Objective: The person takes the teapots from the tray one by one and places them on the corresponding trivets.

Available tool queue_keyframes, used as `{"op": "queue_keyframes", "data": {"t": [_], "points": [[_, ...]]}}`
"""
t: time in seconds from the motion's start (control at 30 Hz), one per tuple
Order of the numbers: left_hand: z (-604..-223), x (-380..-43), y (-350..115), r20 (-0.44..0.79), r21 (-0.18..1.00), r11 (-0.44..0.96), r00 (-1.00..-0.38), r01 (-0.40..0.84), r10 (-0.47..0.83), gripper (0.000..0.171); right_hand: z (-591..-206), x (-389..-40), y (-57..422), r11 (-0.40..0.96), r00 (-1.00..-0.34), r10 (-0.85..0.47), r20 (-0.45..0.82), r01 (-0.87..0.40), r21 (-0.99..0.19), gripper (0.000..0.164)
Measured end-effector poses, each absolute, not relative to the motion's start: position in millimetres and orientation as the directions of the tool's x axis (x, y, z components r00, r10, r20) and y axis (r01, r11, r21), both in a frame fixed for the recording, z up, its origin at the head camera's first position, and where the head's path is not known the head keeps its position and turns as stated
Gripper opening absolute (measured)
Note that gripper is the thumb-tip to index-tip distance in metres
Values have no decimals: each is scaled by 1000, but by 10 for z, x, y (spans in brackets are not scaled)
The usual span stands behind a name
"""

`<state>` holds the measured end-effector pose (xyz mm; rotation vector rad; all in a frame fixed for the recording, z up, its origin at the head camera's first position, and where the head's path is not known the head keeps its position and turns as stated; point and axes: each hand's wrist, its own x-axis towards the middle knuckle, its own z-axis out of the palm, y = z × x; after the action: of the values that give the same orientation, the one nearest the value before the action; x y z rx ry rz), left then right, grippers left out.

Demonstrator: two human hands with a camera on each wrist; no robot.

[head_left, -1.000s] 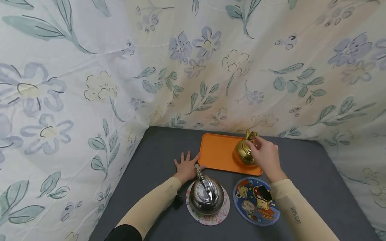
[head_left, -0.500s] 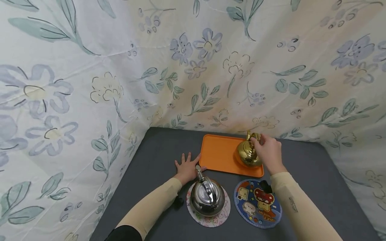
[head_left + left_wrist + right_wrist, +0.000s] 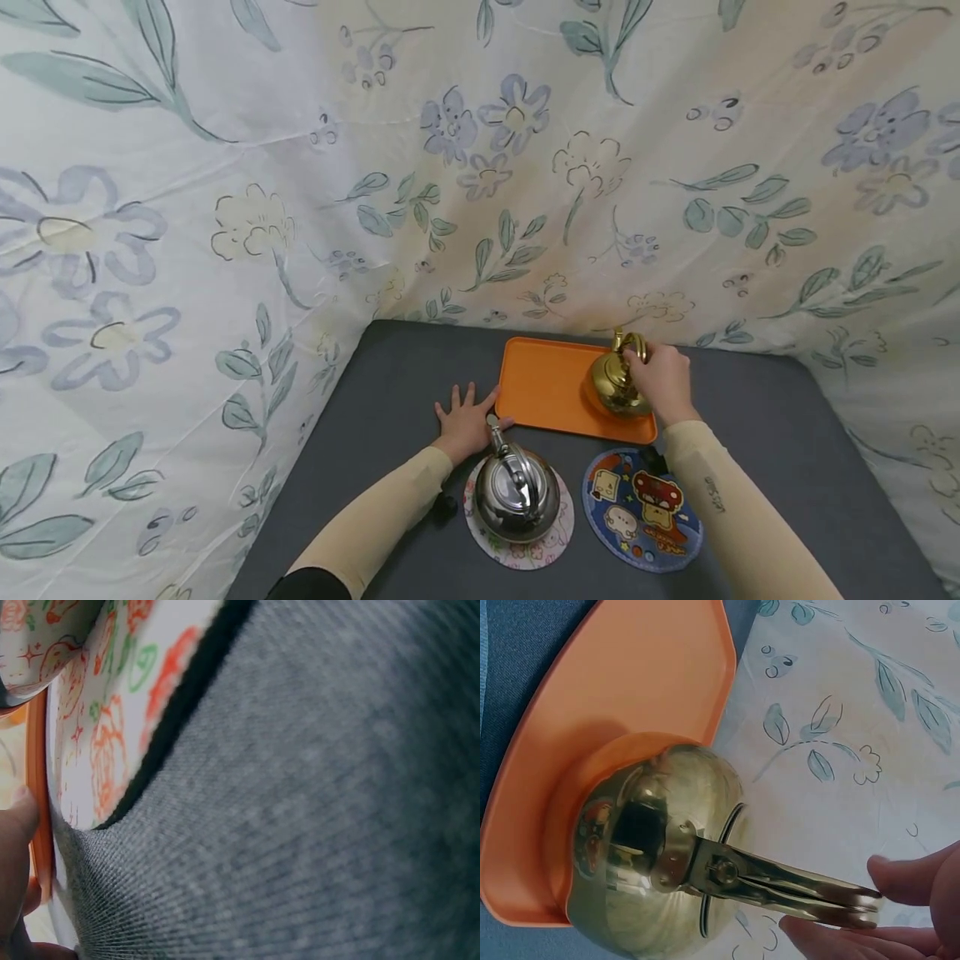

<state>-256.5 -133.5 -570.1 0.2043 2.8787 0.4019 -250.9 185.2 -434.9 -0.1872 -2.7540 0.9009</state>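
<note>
A brass-coloured kettle [image 3: 615,383] stands on the right end of an orange tray [image 3: 540,383]. My right hand [image 3: 663,379] holds its arched handle, thumb on one side and fingers on the other in the right wrist view. The left hand [image 3: 463,425] lies flat on the table with fingers spread, thumb and forefinger at the tray's near left corner. Close by that hand is a shiny steel kettle [image 3: 517,500] on a round pink-and-white patterned mat [image 3: 525,557]. In the left wrist view only part of the left hand [image 3: 15,862] shows, against the tray's orange rim [image 3: 37,795].
A round blue mat [image 3: 637,517] with cartoon figures lies in front of the tray, below my right forearm. The dark grey table [image 3: 405,367] backs onto a hanging floral cloth [image 3: 480,167], close behind the brass kettle.
My right hand has shifted slightly to the right at the brass kettle's handle. The left hand, tray and steel kettle stay in place.
</note>
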Motion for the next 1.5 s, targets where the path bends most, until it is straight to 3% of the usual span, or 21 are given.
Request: {"op": "queue_keyframes", "data": {"t": [0.63, 0.9, 1.1, 1.5], "points": [[-5714, -2529, -1317, -182, 267, 956, -967, 124, 176, 78, -4351, -2469, 1844, 761, -943, 292, 160, 128, -636, 33], [-5700, -2544, -1315, -167, 274, 954, -970, 124, 175, 75, -4281, -2398, 1898, 782, -930, 275, 244, 69, -620, 26], [-5719, -2491, -1327, -180, 293, 949, -968, 116, 174, 78, -4182, -2269, 1865, 788, -940, 254, 226, 65, -612, 28], [-5735, -2508, -1340, -137, 282, 951, -976, 128, 172, 77, -4091, -1989, 1856, 813, -928, 194, 318, -29, -581, 28]]}}
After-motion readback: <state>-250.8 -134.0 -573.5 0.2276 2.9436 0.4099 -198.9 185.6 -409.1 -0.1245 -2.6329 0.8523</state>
